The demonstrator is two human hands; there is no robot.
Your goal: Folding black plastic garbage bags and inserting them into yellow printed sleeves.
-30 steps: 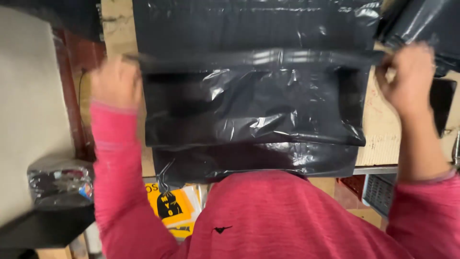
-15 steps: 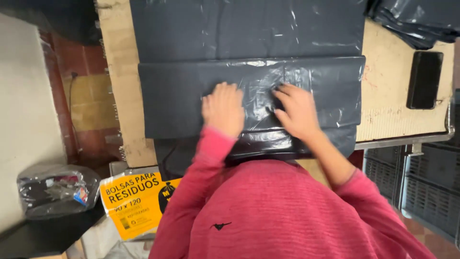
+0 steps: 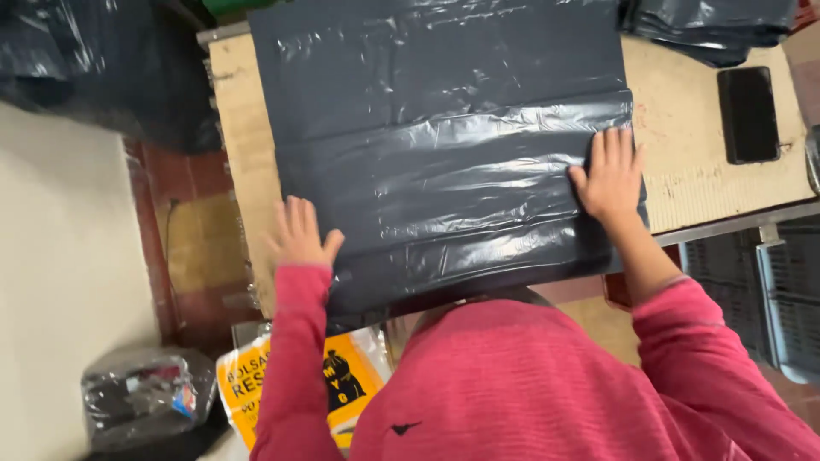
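Note:
A large black plastic bag (image 3: pixel 444 145) lies folded flat on a worn wooden table (image 3: pixel 692 171). My left hand (image 3: pixel 299 232) presses flat on the bag's left edge, fingers spread. At the bag's right edge, my right hand (image 3: pixel 611 175) lies flat with fingers apart. Neither hand grips anything. My pink sleeves and chest fill the bottom of the view.
A dark phone (image 3: pixel 748 113) lies on the table at the right. A stack of folded black bags (image 3: pixel 717 26) sits at the far right corner. Below the table are a yellow printed package (image 3: pixel 342 376), a clear-wrapped bundle (image 3: pixel 145 397) and grey crates (image 3: pixel 786 290).
Both hands have slid apart from the middle of the bag to its left and right edges, flattening the fold. Earlier still they held the bag's raised edge.

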